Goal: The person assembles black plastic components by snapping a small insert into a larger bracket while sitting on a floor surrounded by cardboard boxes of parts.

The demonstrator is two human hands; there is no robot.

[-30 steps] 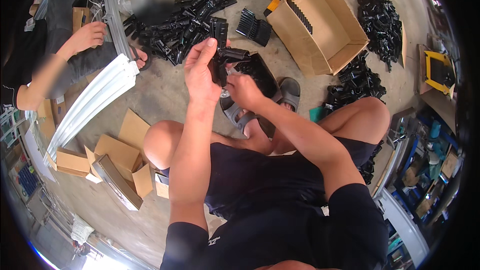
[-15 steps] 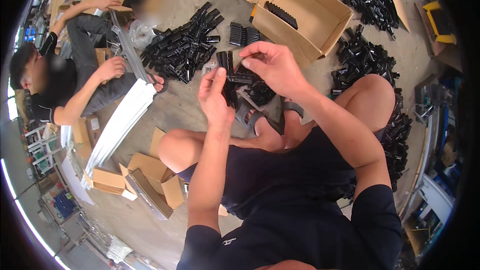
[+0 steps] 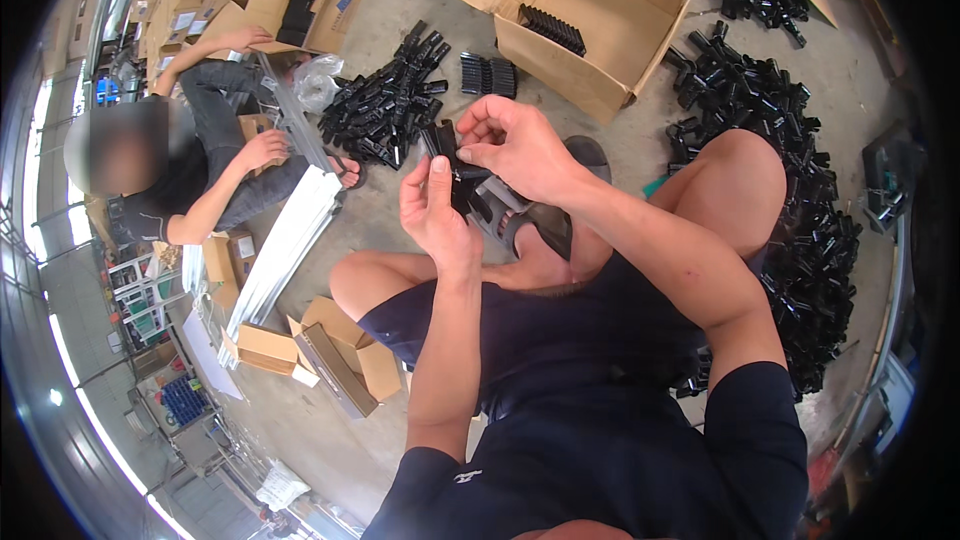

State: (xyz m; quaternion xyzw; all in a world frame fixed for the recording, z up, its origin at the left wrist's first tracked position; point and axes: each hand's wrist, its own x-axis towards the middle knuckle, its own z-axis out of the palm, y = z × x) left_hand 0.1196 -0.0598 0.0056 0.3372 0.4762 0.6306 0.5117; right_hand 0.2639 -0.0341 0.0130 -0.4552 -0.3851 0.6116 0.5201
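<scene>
My left hand [image 3: 442,215] is closed around a black plastic tube fitting [image 3: 437,138], with the thumb pressed against its near side. The fitting stands up from the fingers, and its lower part is partly hidden by my hand. Close against its right side is my right hand [image 3: 515,148], thumb and forefinger drawn together at the fitting's edge. Whatever those fingertips pinch is too small or too hidden to make out. Both hands are above my sandalled feet [image 3: 530,230].
Loose black fittings form a pile [image 3: 385,105] ahead and a larger heap [image 3: 745,105] at right. A neat row [image 3: 488,75] lies beside an open cardboard box [image 3: 565,75] holding more. At left a co-worker [image 3: 225,205] sits by long metal profiles [image 3: 285,240]; small cartons [image 3: 375,365] lie nearer.
The view has shifted, so the surroundings sit differently in the picture. My hands stay together at the fitting; the right one has drawn slightly closer to its side.
</scene>
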